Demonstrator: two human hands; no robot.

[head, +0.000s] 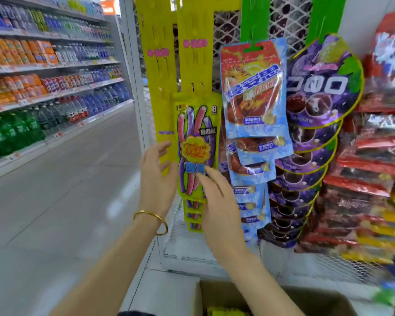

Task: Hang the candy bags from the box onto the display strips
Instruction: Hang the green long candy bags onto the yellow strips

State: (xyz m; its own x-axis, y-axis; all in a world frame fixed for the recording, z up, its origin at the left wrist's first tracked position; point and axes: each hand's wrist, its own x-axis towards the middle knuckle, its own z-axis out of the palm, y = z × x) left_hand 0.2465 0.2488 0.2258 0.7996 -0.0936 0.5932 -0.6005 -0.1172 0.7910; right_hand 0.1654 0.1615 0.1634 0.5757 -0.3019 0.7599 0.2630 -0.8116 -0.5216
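Yellow candy bags (195, 142) printed with pink and purple ropes hang in an overlapping column on the yellow display strips (162, 71), the front bag directly above and between the two raised hands. Fingers of the right hand (217, 201) are extended and relaxed, their tips touching the blue label on the lower front of that bag, grasping nothing. Just to the left of them, the left hand (156, 176) is released too, palm facing the bag's left edge, fingers spread and lying against the strip beside it; whether they touch the bag itself is unclear. A gold bangle (152, 221) circles the left wrist. Below both forearms, at the bottom edge, sits the open cardboard box (217, 290) with more yellow packs (226, 312) showing inside. To the right of the right fingers, red-and-blue pouches (252, 96) hang on a green strip (255, 19), and further right purple grape gummy bags (322, 87) cascade down a second green strip. Beyond those, red and yellow snack packets (374, 169) are stacked at the far right. Behind the strips stands a white wire mesh rack (192, 245). Far to the left of the left hand, across the grey floor (66, 179), shelves (55, 65) carry rows of bottled drinks.
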